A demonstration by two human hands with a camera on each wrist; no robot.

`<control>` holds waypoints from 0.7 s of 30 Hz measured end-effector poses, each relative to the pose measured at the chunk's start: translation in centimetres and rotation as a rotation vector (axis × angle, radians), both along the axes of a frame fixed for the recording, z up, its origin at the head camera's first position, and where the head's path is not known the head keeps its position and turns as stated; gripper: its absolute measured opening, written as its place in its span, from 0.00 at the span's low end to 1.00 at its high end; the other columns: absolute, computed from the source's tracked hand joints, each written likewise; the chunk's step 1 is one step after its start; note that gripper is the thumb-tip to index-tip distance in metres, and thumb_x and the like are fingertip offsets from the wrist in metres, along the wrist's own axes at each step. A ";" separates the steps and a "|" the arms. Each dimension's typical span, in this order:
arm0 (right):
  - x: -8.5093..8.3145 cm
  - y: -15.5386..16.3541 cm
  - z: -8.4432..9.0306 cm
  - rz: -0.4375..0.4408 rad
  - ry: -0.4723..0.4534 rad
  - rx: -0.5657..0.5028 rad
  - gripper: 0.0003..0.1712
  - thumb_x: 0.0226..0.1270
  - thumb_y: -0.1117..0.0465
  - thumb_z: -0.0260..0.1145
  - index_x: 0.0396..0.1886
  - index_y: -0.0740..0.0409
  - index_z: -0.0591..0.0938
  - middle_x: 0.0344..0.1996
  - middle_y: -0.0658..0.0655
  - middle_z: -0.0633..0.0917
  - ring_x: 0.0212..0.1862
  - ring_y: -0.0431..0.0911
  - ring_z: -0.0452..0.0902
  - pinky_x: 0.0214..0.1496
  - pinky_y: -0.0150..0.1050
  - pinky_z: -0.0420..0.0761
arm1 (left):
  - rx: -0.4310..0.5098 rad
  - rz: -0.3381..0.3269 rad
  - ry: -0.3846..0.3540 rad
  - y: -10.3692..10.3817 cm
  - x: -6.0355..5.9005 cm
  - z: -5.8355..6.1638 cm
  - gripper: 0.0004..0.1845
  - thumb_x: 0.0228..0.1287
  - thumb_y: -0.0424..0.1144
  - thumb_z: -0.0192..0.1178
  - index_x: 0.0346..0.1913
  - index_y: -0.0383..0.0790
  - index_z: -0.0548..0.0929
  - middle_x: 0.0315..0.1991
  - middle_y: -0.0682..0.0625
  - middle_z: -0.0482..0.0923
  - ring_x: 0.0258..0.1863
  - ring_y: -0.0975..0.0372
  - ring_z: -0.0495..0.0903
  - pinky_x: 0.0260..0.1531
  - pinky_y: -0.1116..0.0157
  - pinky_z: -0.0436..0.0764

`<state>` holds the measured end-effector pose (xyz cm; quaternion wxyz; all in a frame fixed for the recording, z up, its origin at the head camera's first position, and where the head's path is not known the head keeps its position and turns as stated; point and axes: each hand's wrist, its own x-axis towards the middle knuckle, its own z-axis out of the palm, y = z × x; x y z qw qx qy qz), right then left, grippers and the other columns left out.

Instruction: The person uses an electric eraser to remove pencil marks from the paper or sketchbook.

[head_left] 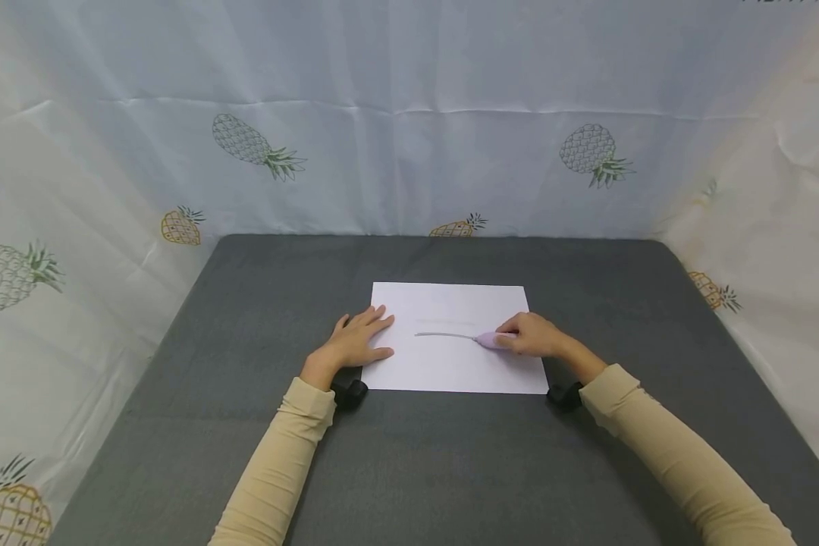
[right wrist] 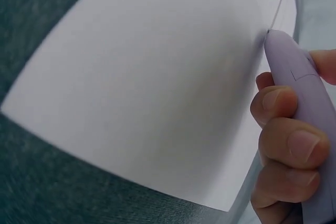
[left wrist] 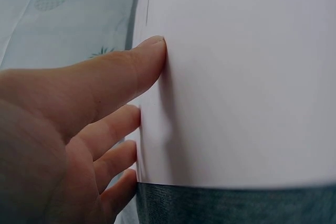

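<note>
A white sheet of paper [head_left: 450, 371] lies flat on the grey table. My left hand [head_left: 356, 340] rests on its left edge with fingers spread; the left wrist view shows the thumb [left wrist: 149, 59] over the paper. My right hand [head_left: 534, 335] grips a lavender utility knife [right wrist: 296, 72], a thick rounded tool, with fingers curled round its body and the thumb on its far side. The knife's small tip touches the sheet right of its middle. From that tip a thin dark line [head_left: 444, 334], which looks like a slit, runs left across the paper.
The grey table [head_left: 423, 470] extends around the sheet. A white curtain with pineapple prints [head_left: 396, 167] hangs behind the table and along both sides. Black wrist devices [head_left: 350, 394] sit under both wrists, close to the paper's lower corners.
</note>
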<state>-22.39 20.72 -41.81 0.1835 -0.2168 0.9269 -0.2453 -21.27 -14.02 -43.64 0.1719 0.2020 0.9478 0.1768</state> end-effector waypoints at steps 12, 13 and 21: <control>0.0 0.1 -0.2 -0.008 0.031 0.012 0.18 0.65 0.59 0.59 0.46 0.68 0.85 0.41 0.65 0.88 0.29 0.40 0.74 0.28 0.31 0.72 | 0.000 0.007 -0.013 0.0 0.1 0.1 0.37 0.68 0.52 0.55 0.75 0.46 0.57 0.79 0.45 0.47 0.80 0.50 0.45 0.74 0.38 0.41; 0.0 0.1 -0.2 -0.009 0.031 0.014 0.18 0.65 0.59 0.59 0.46 0.68 0.85 0.41 0.65 0.88 0.29 0.41 0.74 0.29 0.32 0.72 | 0.000 0.008 -0.013 0.0 0.1 0.1 0.37 0.68 0.52 0.55 0.75 0.46 0.57 0.79 0.45 0.47 0.80 0.50 0.45 0.74 0.38 0.41; -0.1 0.1 -0.2 -0.012 0.042 0.028 0.19 0.64 0.58 0.59 0.45 0.68 0.86 0.41 0.64 0.88 0.32 0.43 0.74 0.31 0.32 0.72 | -0.003 0.012 -0.012 0.1 0.0 -0.1 0.37 0.68 0.53 0.55 0.75 0.47 0.57 0.79 0.46 0.46 0.80 0.51 0.44 0.75 0.39 0.41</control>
